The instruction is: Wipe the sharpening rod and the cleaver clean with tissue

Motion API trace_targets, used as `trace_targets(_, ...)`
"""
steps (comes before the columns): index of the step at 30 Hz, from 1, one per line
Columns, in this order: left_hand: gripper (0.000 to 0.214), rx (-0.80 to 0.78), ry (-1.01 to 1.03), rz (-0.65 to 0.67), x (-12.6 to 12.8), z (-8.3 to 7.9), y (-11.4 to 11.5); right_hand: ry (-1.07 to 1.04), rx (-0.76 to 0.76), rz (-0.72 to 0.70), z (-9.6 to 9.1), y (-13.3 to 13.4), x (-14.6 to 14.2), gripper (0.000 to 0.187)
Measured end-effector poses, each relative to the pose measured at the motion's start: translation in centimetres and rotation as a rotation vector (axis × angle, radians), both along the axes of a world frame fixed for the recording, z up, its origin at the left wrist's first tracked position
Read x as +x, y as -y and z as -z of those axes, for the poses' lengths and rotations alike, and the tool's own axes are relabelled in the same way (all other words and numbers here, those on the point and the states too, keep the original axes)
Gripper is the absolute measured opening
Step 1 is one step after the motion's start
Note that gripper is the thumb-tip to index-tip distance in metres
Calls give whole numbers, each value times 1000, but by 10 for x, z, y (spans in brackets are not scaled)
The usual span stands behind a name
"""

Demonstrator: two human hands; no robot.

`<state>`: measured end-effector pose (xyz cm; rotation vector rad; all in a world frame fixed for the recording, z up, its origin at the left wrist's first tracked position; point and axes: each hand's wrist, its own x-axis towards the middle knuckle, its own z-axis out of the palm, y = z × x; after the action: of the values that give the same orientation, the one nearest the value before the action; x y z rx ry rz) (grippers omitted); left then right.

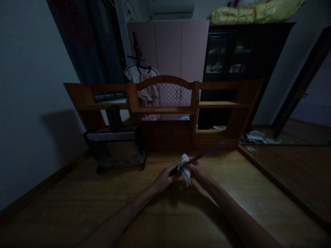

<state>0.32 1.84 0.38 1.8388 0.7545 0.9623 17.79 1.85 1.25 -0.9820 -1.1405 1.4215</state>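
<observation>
My left hand (165, 177) is closed around the dark handle end of a long thin rod-like tool (207, 153), which slants up and to the right over the wooden desk (77, 199). Wrapped round the rod close to the handle is a small white cloth (185, 169), and my right hand (199, 171) is closed on it. Both hands sit just in front of the desk's shelf unit.
A wooden shelf hutch (165, 110) stands along the back of the desk. A dark box-like container (116, 148) sits at its left. Behind are a pink wardrobe (168, 48), hanging clothes (144, 82) and a dark glass-door cabinet (232, 58). The room is dim.
</observation>
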Motion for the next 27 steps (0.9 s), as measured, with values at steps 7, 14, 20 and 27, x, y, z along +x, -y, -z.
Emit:
trace_targets(7,30,-82,30,-35,1,5,-3,-39,-11,20,-2,1,-2,30)
trace_targets(14,43,-136,58,-179,-2,9,-4,-447,-85,-71,-4,-9,8,20)
trace_targets(20,48,-212,120,-280,-2,6,-6,-492,-120,-98,0,-16,12,19)
trace_targets(27,43,-88,63,-246,-1,3,-5,-412,-117,-136,-5,-11,8,20)
